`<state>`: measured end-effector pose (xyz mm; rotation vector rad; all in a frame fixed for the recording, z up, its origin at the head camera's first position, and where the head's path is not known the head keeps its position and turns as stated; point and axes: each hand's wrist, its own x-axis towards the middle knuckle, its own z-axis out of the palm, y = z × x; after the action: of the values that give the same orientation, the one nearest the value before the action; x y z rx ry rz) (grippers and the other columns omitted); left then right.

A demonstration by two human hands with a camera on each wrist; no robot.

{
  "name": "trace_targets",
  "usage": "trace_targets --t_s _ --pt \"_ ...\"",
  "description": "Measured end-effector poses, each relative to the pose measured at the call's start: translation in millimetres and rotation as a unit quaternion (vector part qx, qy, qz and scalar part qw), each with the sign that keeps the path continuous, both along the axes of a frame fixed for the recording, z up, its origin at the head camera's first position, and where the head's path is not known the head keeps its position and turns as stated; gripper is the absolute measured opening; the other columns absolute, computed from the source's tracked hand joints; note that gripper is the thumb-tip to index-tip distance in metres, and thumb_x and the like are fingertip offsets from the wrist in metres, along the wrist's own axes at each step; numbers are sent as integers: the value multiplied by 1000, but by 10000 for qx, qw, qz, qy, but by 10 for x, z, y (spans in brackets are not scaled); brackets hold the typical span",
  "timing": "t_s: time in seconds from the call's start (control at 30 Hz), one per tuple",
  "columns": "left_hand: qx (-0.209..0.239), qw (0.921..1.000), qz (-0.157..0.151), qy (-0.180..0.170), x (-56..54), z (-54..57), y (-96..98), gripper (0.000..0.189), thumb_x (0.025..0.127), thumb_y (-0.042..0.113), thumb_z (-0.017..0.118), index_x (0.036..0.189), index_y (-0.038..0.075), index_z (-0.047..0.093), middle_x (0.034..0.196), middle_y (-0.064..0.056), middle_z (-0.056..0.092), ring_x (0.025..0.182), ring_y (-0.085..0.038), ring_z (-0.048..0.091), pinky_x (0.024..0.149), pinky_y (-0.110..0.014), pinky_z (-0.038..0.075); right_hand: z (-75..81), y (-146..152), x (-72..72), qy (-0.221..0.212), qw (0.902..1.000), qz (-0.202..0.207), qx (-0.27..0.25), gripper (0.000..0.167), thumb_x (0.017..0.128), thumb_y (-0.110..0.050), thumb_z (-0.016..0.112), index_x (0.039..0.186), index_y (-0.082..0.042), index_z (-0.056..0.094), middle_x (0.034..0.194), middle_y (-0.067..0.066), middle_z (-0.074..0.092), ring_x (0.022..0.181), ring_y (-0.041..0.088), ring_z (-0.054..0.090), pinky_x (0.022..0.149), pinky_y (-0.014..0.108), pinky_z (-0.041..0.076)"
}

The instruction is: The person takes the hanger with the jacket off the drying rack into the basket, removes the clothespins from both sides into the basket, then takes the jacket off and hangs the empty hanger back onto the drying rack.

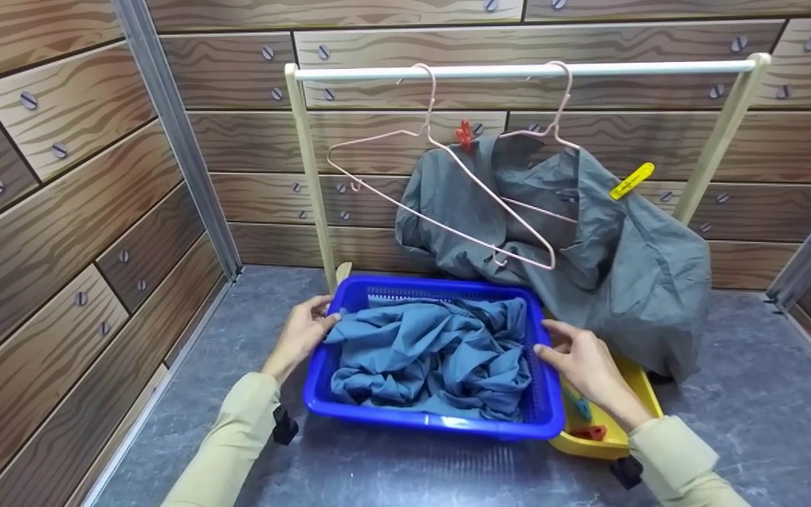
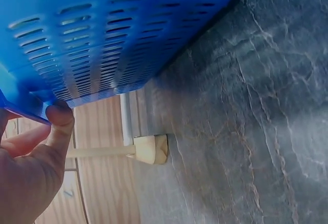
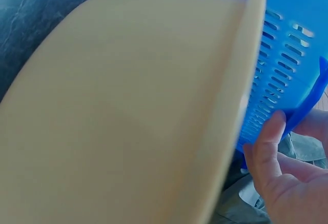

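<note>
A blue plastic basket (image 1: 441,424) with slotted walls holds a crumpled blue cloth (image 1: 434,352). My left hand (image 1: 301,334) grips the basket's left rim; in the left wrist view the fingers of the left hand (image 2: 38,167) pinch that rim from the side. On the opposite side, my right hand (image 1: 585,362) holds the right rim, its thumb and fingers curled about the edge in the right wrist view. Beneath the right forearm is a yellow bin (image 1: 613,451) with clothespins inside, partly hidden by basket and arm.
Behind the basket stands a rack with a white bar (image 1: 631,68). A bare pink hanger (image 1: 377,190) hangs there beside a grey shirt (image 1: 659,282) on another hanger. A red clothespin (image 1: 464,135) and a yellow clothespin (image 1: 632,181) are clipped to the shirt. Wood-patterned walls enclose the grey surface.
</note>
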<state>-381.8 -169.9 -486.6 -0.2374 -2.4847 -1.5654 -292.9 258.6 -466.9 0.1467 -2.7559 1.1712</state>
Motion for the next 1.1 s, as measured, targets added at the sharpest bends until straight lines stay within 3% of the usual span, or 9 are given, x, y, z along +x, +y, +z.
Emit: trace_targets --t_s 0.23,0.4,0.6,0.77,0.93,1.1 --pt "-350 9992 94 186 54 -56 5 42 92 11 68 130 -2 59 100 -13 66 87 -26 61 80 -38 47 -22 -4 5 23 10000 -70 -48 52 94 -19 68 138 3 52 82 7 68 68 17 63 56 30 49" --pt "-268 9993 56 254 52 -89 -10 44 91 12 69 132 0 59 99 -11 66 84 -25 61 78 -36 47 -4 -5 4 50 9999 -92 -15 53 94 -23 69 137 2 53 82 7 70 69 16 64 59 30 49" --pt "-294 9991 70 284 46 -50 -37 38 93 15 67 128 0 62 99 -9 66 88 -24 62 80 -38 48 12 15 39 55 9999 -2 92 55 95 -28 67 139 1 51 107 16 69 80 20 68 65 32 54" --pt "-203 9984 265 464 -11 70 -89 31 93 14 66 121 0 66 100 -10 68 91 -25 64 82 -37 48 87 31 99 420 9982 -102 411 53 96 -35 65 137 -3 55 122 17 64 92 25 67 76 42 54" --pt "71 9957 645 661 -145 264 -96 29 92 14 66 118 0 67 109 -14 69 98 -28 65 85 -40 49 238 46 180 1210 9896 -89 773 43 95 -34 66 129 -7 64 116 13 66 90 24 65 80 48 52" --pt "451 9916 880 829 -318 468 -105 31 92 13 66 120 -1 64 116 -18 66 106 -31 64 90 -41 48 422 81 248 1935 9776 -52 831 34 95 -27 67 124 -9 67 115 9 66 86 20 64 75 42 51"
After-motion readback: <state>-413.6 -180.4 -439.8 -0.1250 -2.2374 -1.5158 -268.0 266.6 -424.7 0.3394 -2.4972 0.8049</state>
